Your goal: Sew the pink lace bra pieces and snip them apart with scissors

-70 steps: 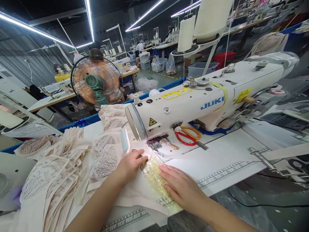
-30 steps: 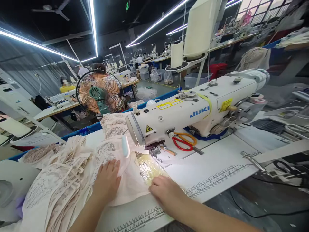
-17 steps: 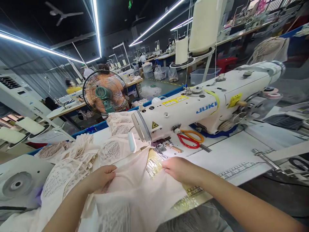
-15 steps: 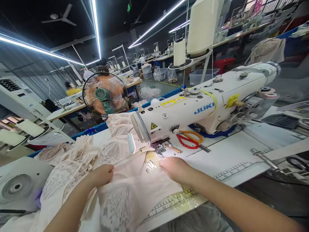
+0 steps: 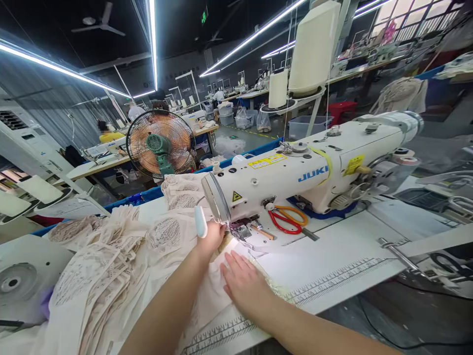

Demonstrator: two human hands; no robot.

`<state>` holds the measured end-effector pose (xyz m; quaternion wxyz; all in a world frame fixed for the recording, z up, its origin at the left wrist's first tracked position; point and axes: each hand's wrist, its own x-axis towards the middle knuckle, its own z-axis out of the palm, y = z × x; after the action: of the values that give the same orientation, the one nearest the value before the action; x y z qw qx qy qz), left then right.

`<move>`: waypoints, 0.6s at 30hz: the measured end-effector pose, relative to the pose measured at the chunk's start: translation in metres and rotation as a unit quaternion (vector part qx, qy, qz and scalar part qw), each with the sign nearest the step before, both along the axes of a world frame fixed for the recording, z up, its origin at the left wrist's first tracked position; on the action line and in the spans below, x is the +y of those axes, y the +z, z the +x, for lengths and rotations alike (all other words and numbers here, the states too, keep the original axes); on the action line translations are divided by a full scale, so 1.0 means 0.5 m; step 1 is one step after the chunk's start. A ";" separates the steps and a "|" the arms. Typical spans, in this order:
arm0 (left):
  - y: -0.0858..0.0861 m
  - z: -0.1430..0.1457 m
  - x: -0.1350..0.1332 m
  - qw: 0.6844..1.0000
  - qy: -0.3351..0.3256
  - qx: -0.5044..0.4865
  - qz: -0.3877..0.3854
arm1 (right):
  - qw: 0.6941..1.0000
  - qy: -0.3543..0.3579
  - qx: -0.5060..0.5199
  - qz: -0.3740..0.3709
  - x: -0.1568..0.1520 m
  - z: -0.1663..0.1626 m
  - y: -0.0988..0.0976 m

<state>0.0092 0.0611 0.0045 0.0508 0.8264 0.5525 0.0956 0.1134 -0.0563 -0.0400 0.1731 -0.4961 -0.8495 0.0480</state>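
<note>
Because the head view is the only one that reaches me out here, I judge everything from it. The pale cloth (image 5: 211, 297) lies on the white desk (image 5: 314, 268), by the needle end of the sewing machine (image 5: 266, 183) and partly covered by both hands. What worries me most is the left hand (image 5: 212, 239), its fingers right beside the needle area: if the machine ran with them there, I think a fingertip could be caught. Uneven pressure between the hands could also pucker the cloth or slew it sideways. The heap of lace pieces (image 5: 98, 271) lies near the left forearm (image 5: 173, 296), which might drag loose edges along.

As for pose, the left hand angles toward the needle with its fingers gathered; whether they pinch the cloth's edge I can't make out, since the tips are partly hidden. The right hand (image 5: 247, 283) rests palm down on the cloth, fingers slightly spread, gripping nothing. The red-and-orange-handled scissors (image 5: 284, 230) lie below the machine's arm, apart from both hands.
</note>
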 end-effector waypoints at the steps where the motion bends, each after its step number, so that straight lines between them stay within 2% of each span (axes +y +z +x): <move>1: -0.003 0.000 0.012 1.000 0.008 -0.010 0.008 | 1.000 0.024 0.004 -0.002 0.002 0.002 -0.003; 5: 0.004 -0.019 0.016 0.999 -0.007 -0.039 0.037 | 0.994 0.109 0.023 -0.017 0.032 0.034 0.008; 9: 0.009 -0.056 -0.050 0.993 -0.114 -0.037 0.019 | 0.984 0.168 0.051 -0.026 0.066 0.067 0.024; 13: -0.023 -0.082 -0.108 0.972 -0.229 -0.040 0.019 | 0.982 0.173 0.075 -0.034 0.066 0.080 0.026; 18: -0.061 -0.076 -0.109 0.967 -0.236 -0.036 0.084 | 0.982 0.167 0.077 -0.038 0.036 0.102 0.016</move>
<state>-0.0288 0.0068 -0.0261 0.0220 0.9308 0.3293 0.1571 0.1644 -0.0382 -0.0320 0.2086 -0.3480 -0.9022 0.1461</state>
